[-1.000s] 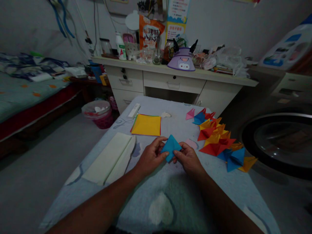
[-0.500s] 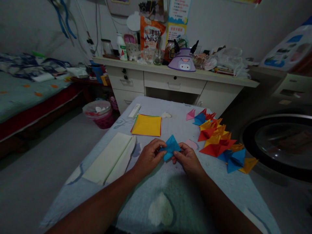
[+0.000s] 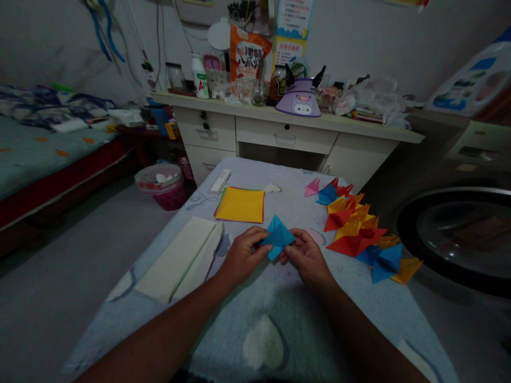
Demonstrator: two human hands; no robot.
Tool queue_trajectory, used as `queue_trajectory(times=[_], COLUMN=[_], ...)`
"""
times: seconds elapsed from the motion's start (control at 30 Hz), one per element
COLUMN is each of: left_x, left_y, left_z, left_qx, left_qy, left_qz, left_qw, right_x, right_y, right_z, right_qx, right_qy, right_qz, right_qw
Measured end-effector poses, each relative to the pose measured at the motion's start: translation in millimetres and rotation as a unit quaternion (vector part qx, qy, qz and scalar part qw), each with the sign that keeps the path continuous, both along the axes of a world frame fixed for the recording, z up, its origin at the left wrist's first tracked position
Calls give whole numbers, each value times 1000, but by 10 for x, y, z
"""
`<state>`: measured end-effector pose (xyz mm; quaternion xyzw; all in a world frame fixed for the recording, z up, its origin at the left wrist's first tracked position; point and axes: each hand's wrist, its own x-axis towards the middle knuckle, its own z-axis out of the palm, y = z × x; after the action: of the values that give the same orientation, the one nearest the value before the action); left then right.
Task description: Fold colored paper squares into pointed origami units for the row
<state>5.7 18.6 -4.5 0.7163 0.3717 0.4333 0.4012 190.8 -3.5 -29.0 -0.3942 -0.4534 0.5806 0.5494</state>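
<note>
A folded piece of blue paper, roughly diamond-shaped, is held above the cloth-covered table. My left hand pinches its left corner between thumb and fingers. At its right corner, my right hand grips it the same way. Beyond my hands lies a stack of square paper with a yellow sheet on top. Several folded paper figures in red, orange, blue and pink stand in a row on the right side of the table.
A folded pale sheet lies at the left, with a small white box behind it. A cluttered desk stands beyond the table. A pink bin is on the floor left; a washing machine is at right.
The blue paper has turned slightly and its top point has shifted left and up. Its front face now looks wider and flatter. Both hands keep their hold, with small finger shifts.
</note>
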Motion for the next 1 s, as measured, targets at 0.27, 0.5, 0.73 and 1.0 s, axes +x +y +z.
queue_trajectory(times=[0.27,0.5,0.73,1.0], left_x=[-22,-21,-17,-8], left_y=[34,30,35,30], left_z=[15,4,-6,-42], left_qx=[-60,-73,-68,-47], left_qy=[-60,-68,-68,-65], left_qz=[28,32,34,45], left_qw=[996,994,995,996], right_x=[-8,-17,-17,-3], right_y=[-64,-119,-132,-138], right_z=[-22,-35,-6,-37], right_qx=[65,97,95,114], right_qy=[-65,-111,-120,-144], right_qz=[-91,-75,-72,-68], right_qw=[992,986,986,981])
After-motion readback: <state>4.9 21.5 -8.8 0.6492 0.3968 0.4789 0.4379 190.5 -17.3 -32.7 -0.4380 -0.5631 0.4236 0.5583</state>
